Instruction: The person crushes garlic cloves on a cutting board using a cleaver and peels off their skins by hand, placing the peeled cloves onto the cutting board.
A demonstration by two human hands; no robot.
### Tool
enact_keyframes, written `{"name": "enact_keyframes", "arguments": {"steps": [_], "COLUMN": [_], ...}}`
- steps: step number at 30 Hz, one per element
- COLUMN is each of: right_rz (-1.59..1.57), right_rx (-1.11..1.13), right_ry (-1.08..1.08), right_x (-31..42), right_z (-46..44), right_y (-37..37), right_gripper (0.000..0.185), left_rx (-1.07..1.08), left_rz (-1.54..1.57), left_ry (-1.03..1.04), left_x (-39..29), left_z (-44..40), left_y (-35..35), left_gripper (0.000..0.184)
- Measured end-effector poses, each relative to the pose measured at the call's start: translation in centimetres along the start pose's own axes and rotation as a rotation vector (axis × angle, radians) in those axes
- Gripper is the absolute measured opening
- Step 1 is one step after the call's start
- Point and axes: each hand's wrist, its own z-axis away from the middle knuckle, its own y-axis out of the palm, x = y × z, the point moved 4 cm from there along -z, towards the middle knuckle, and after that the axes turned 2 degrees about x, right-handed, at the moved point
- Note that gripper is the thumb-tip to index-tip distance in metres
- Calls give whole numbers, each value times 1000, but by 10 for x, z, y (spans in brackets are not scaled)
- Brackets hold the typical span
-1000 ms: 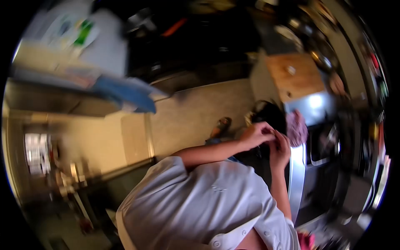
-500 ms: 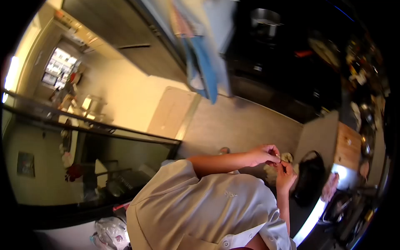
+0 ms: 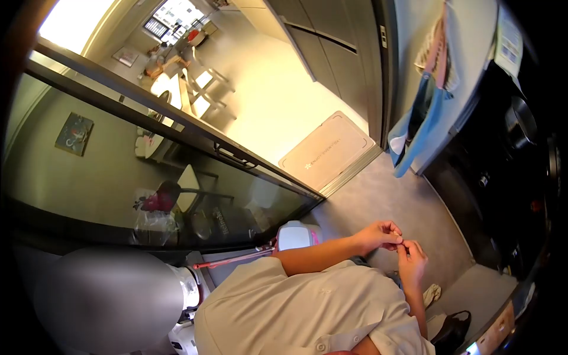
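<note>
My left hand [image 3: 378, 236] and my right hand [image 3: 412, 260] meet in front of my shirt, above the grey floor. The fingertips of both are pinched together and touch or nearly touch. Whatever lies between them is too small to make out. The fingers of my left hand are curled in toward the thumb. My right hand is bent upward at the wrist, with its thumb and index finger closed against the left fingertips.
A glass sliding door [image 3: 236, 160] stands to the left, its doorway leading to a mat [image 3: 328, 151]. A blue bag [image 3: 414, 121] hangs beside the dark stove [image 3: 491, 160], which bears a pot [image 3: 520, 122]. A lidded bin [image 3: 296, 235] and black bag [image 3: 452, 331] are nearby.
My view has swung left toward the doorway, so the stove and counter have shifted right. Both hands stay pinched together, now over floor instead of beside the counter.
</note>
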Motion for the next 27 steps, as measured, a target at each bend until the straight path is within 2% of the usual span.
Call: {"name": "enact_keyframes", "arguments": {"steps": [4,10,15,22,27], "right_rz": [14,8,-11,34,175], "right_rx": [122,155,113,97,0], "right_ry": [-29,-2,14,-1,23], "right_x": [-5,-18,-20,-17,-3], "right_z": [-24,-32,-40,-41,-17], "right_y": [21,27,19,9,-30], "right_gripper": [8,8,9,10,7], "left_rx": [-38,-55,-58,-63,45], "left_rz": [62,76,84,36,-46], "left_ry": [3,-25,-32,-58,-136], "left_x": [-8,-8,-14,-15,11], "left_z": [4,-5,-14,-23,-42], "left_y": [-26,-32,-20,-14,10], "left_gripper": [19,23,28,25,20]}}
